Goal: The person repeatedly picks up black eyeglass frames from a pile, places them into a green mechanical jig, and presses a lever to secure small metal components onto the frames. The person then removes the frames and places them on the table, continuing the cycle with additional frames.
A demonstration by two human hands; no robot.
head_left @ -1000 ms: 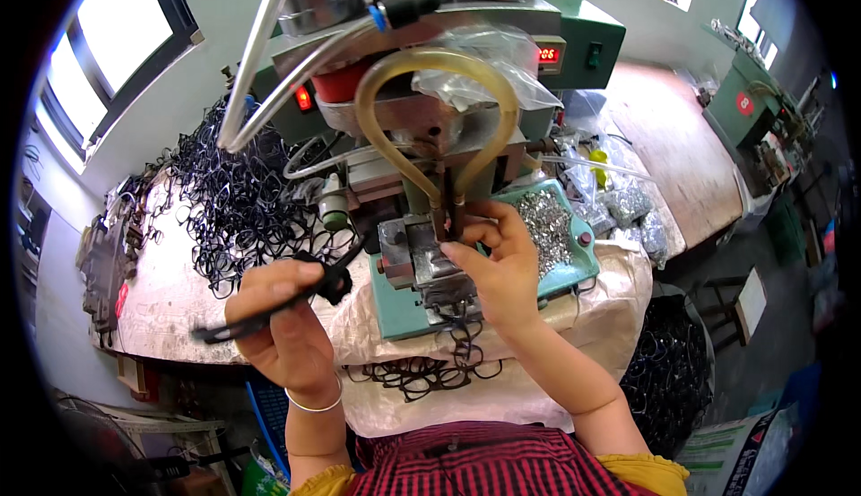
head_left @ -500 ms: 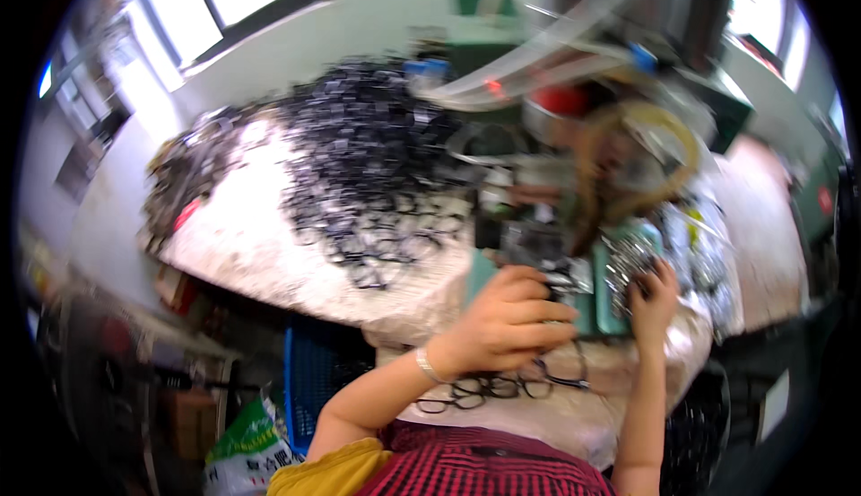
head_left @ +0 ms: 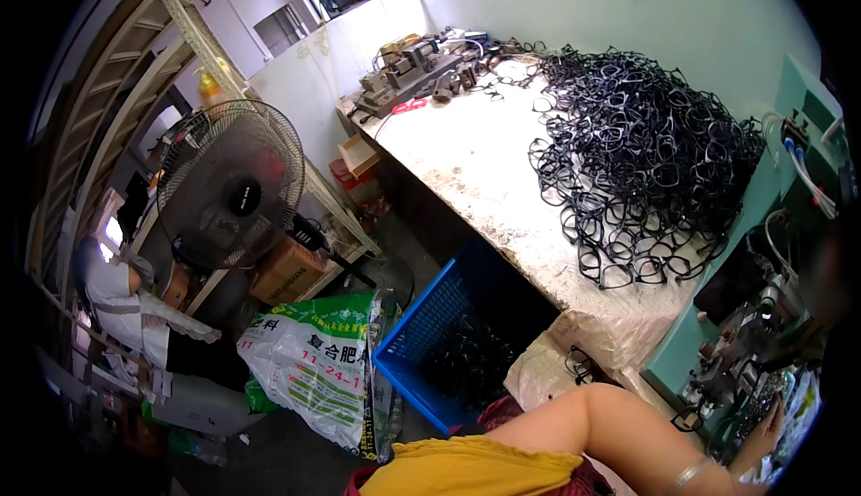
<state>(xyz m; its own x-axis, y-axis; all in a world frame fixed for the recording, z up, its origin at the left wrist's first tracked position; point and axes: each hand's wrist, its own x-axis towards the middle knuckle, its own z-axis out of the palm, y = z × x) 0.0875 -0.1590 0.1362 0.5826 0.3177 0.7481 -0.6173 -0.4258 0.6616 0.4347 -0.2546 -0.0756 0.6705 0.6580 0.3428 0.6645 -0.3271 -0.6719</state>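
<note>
My left forearm point(head_left: 619, 424) reaches in from the lower edge toward the lower right, a bracelet point(head_left: 692, 473) at its wrist. The left hand itself is cut off by the dark rim. Beside a heap of small shiny metal parts point(head_left: 746, 417), part of my right hand point(head_left: 760, 440) shows at the lower right; I cannot make out whether its fingers hold anything. Black eyeglass frames point(head_left: 581, 367) lie on the near bench edge, and another frame point(head_left: 688, 420) sits by the green machine base point(head_left: 668, 370).
A large pile of black eyeglass frames point(head_left: 655, 155) covers the bench point(head_left: 466, 169). Below stand a blue basket point(head_left: 417, 352) holding dark frames and a white-green sack point(head_left: 309, 366). A standing fan point(head_left: 233, 187), shelving and another person point(head_left: 126, 303) are at left.
The view has swung left, bringing in the fan, sack and another person. My hands now sit at the lower right; the left hand has left the picture.
</note>
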